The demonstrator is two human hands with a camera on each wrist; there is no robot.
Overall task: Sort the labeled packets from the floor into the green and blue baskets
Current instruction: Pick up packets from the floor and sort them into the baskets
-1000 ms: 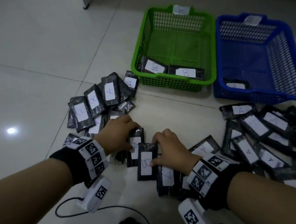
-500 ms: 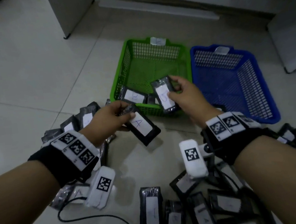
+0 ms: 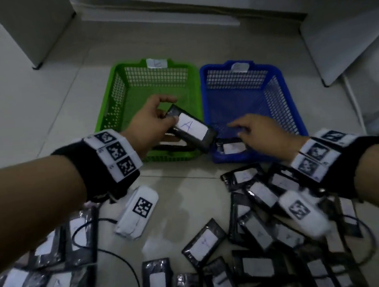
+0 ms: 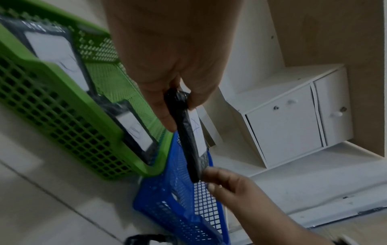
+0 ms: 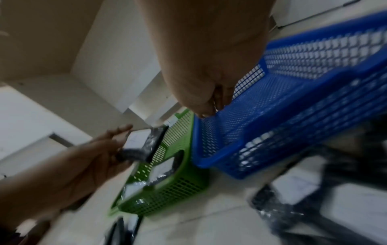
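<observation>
Left hand (image 3: 151, 124): thumb and fingers pinch one short end of a black packet marked "A" (image 3: 191, 128). The packet juts out to the right of the hand, label up, its far end over the seam where the two baskets meet. In the left wrist view the same hand (image 4: 167, 66) grips the packet (image 4: 189, 140) edge-on, thumb on the labelled face.

Right hand (image 3: 261, 131): held low over the near left corner of the blue basket (image 3: 281, 91), fingers loosely bent and pointing left, holding nothing that shows. Its fingertips lie just beside the free end of the "A" packet; contact cannot be told. One labelled packet (image 3: 232, 147) lies in the blue basket just under this hand.

Green basket (image 3: 113, 100): touching the blue basket's left side. The left wrist view shows two labelled packets (image 4: 56, 53) lying in it along the near wall; letters unclear.

Floor (image 3: 28, 113), pale tile: many black packets with white labels lie scattered near the person, one group (image 3: 264, 240) below the right arm and along the bottom edge, a smaller group (image 3: 56, 262) below the left arm. Most letters are too blurred to read.

Wrists: each carries a black band with square-patterned markers and a white camera unit (image 3: 137, 213); a black cable (image 3: 126, 264) trails across the floor.

Beyond the baskets: white cabinet (image 4: 293, 121) with knobbed doors.
</observation>
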